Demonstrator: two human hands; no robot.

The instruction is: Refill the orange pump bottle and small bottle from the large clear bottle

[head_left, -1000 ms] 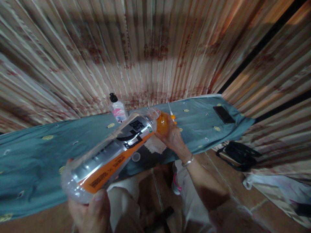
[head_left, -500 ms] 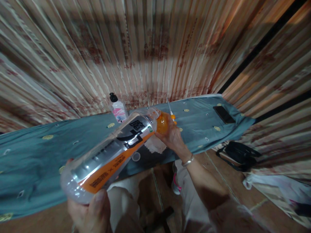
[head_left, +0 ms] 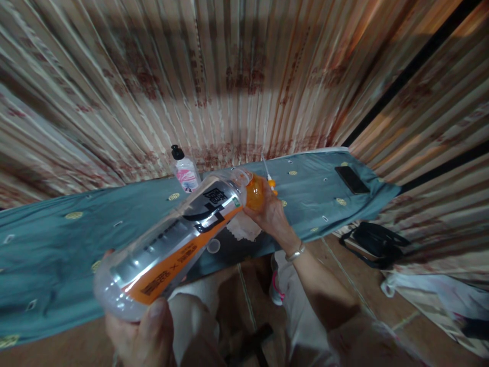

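Observation:
In the head view my left hand [head_left: 141, 331] is wrapped round the base of a large clear plastic bottle [head_left: 168, 250] with a silver and orange label. The bottle lies tilted, its neck pointing up and to the right. At the neck, my right hand [head_left: 273, 211] is closed round a shiny, see-through orange rounded piece [head_left: 255, 193] that meets the bottle's mouth. Whether it is a cap or a small container I cannot tell. Below the neck, a crumpled white sheet [head_left: 243, 227] and a small clear round cup or lid [head_left: 214, 246] lie on a dark patch of the table.
A pump bottle with a black top [head_left: 186, 173] stands behind the large bottle. A thin white tool with orange parts [head_left: 270, 179] lies beyond my right hand. A phone [head_left: 351, 180] rests on the green tablecloth [head_left: 317, 193]. On the floor sits a black bag [head_left: 376, 242].

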